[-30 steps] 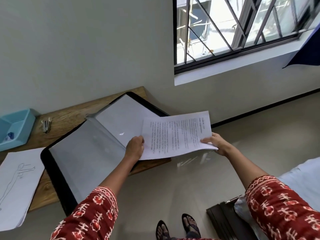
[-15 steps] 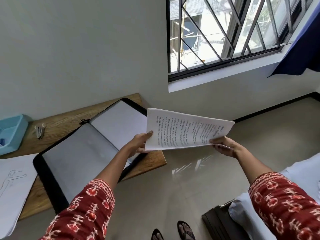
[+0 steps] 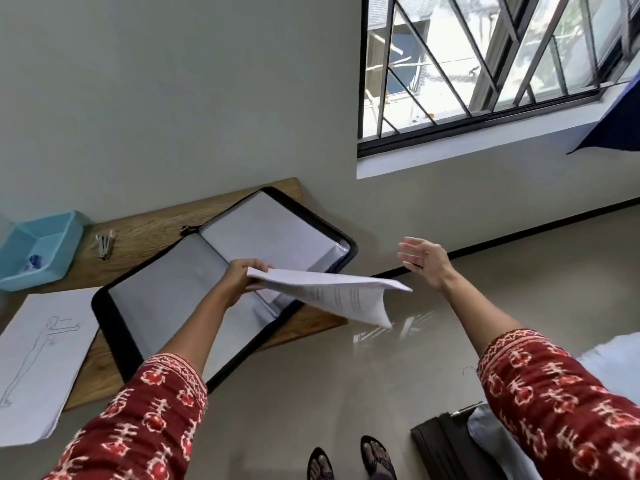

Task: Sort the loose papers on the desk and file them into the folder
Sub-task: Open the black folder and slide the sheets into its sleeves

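A black zip folder (image 3: 117,327) lies open on the wooden desk (image 3: 152,223), its clear sleeves showing white pages. My left hand (image 3: 239,275) grips one end of a few printed sheets (image 3: 343,292), which hang in the air over the folder's right edge and droop at the far end. My right hand (image 3: 424,259) is off the sheets, fingers spread, raised to the right of them over the floor. A stack of loose papers (image 3: 38,362) with a pencil figure drawing on top lies at the desk's left, partly over the front edge.
A light blue tray (image 3: 52,244) stands at the desk's back left, with metal clips (image 3: 105,242) beside it. A grey wall and a barred window (image 3: 485,64) are behind. A dark bag (image 3: 440,441) and white bedding (image 3: 609,358) sit on the floor at right, near my sandalled feet (image 3: 349,460).
My right hand has let go of the printed sheets and lifted away to the right. The sheets now hang from my left hand alone and sag at the free end.
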A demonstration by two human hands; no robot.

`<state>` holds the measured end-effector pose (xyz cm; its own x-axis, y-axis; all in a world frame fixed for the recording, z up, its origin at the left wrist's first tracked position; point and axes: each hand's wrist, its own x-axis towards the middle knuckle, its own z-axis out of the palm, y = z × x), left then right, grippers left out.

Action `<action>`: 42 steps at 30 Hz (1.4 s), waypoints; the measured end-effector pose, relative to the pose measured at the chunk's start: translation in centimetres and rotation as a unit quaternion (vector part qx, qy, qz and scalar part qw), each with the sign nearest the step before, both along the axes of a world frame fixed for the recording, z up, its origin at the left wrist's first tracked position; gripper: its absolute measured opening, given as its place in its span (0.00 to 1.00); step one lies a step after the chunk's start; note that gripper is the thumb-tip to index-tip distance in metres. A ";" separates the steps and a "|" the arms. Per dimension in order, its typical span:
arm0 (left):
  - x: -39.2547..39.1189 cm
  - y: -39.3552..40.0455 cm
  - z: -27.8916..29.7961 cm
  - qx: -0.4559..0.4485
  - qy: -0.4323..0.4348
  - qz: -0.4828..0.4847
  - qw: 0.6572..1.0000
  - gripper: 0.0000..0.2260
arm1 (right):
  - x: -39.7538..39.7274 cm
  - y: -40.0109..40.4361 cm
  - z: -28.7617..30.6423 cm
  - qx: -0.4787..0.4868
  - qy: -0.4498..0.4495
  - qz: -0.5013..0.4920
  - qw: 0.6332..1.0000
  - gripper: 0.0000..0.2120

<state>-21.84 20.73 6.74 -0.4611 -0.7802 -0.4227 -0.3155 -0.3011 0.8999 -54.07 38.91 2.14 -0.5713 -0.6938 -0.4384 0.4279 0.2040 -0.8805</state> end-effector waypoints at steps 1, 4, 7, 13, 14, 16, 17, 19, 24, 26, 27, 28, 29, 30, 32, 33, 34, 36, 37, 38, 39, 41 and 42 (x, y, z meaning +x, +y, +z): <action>0.3 -0.2 -0.1 -0.008 -0.004 -0.019 1.000 0.15 | 0.3 -0.5 0.4 0.007 0.015 0.052 0.999 0.14; 0.3 -0.3 -0.2 -0.026 -0.023 -0.099 0.994 0.12 | 2.7 -3.2 1.4 0.051 0.077 0.240 0.966 0.14; -1.1 0.1 -0.2 -0.028 -0.014 -0.138 0.990 0.12 | 6.9 -5.4 1.9 0.095 0.121 0.420 0.895 0.16; -3.4 0.6 -1.8 -0.072 0.004 -0.105 0.992 0.08 | 9.0 -4.9 1.4 0.146 0.124 0.502 0.843 0.08; -3.7 0.7 -2.4 -0.113 -0.035 -0.089 0.989 0.08 | 8.3 -4.7 0.9 0.159 0.127 0.494 0.845 0.07; -4.2 1.0 -3.6 -0.210 -0.130 -0.039 0.968 0.09 | 6.6 -4.0 -0.5 0.164 0.133 0.458 0.864 0.08; -4.1 1.0 -4.2 -0.259 -0.175 -0.045 0.949 0.11 | 5.7 -3.5 -1.4 0.160 0.131 0.433 0.877 0.10; -4.0 0.9 -5.2 -0.344 -0.250 -0.143 0.894 0.17 | 4.0 -2.1 -2.9 0.158 0.109 0.374 0.907 0.11; -5.4 2.7 -6.3 -0.500 -0.338 -0.309 0.735 0.28 | 1.7 1.2 -4.7 0.172 0.025 0.324 0.930 0.17; -6.1 3.4 -6.4 -0.527 -0.339 -0.291 0.723 0.20 | 1.6 1.7 -5.2 0.178 0.011 0.333 0.926 0.27; -6.4 3.5 -6.4 -0.525 -0.335 -0.271 0.734 0.16 | 1.6 1.9 -5.5 0.177 0.003 0.331 0.927 0.30; -6.5 3.4 -6.3 -0.522 -0.332 -0.253 0.744 0.13 | 1.6 1.9 -5.6 0.171 -0.006 0.326 0.930 0.30; -6.6 3.3 -6.3 -0.522 -0.333 -0.249 0.745 0.12 | 1.6 2.0 -5.7 0.165 -0.014 0.319 0.933 0.29; -6.6 3.1 -6.1 -0.522 -0.336 -0.255 0.741 0.11 | 1.7 2.0 -5.8 0.161 -0.021 0.314 0.936 0.29; -6.5 2.8 -5.9 -0.514 -0.336 -0.277 0.739 0.13 | 1.8 1.9 -5.9 0.156 -0.026 0.310 0.937 0.28; -6.5 2.8 -5.8 -0.509 -0.335 -0.282 0.741 0.15 | 1.8 1.8 -6.0 0.154 -0.026 0.312 0.937 0.28; -6.5 2.8 -5.7 -0.505 -0.338 -0.282 0.742 0.16 | 1.9 1.7 -6.0 0.151 -0.027 0.313 0.937 0.27; -6.5 3.2 -5.9 -0.502 -0.353 -0.274 0.741 0.17 | 2.1 1.6 -6.0 0.146 -0.029 0.311 0.938 0.22; -6.6 3.4 -6.0 -0.497 -0.357 -0.263 0.746 0.17 | 2.2 1.6 -6.0 0.144 -0.029 0.309 0.940 0.19; -6.7 3.6 -6.2 -0.489 -0.360 -0.248 0.754 0.17 | 2.3 1.5 -5.9 0.141 -0.030 0.306 0.941 0.16; -6.8 3.8 -6.4 -0.483 -0.366 -0.234 0.761 0.17 | 2.3 1.5 -5.9 0.139 -0.030 0.303 0.942 0.14; -7.0 4.0 -6.4 -0.486 -0.382 -0.218 0.755 0.17 | 2.4 1.5 -5.7 0.135 -0.029 0.300 0.944 0.18; -7.2 4.1 -6.4 -0.495 -0.394 -0.221 0.742 0.16 | 2.5 1.6 -5.6 0.136 -0.029 0.299 0.944 0.22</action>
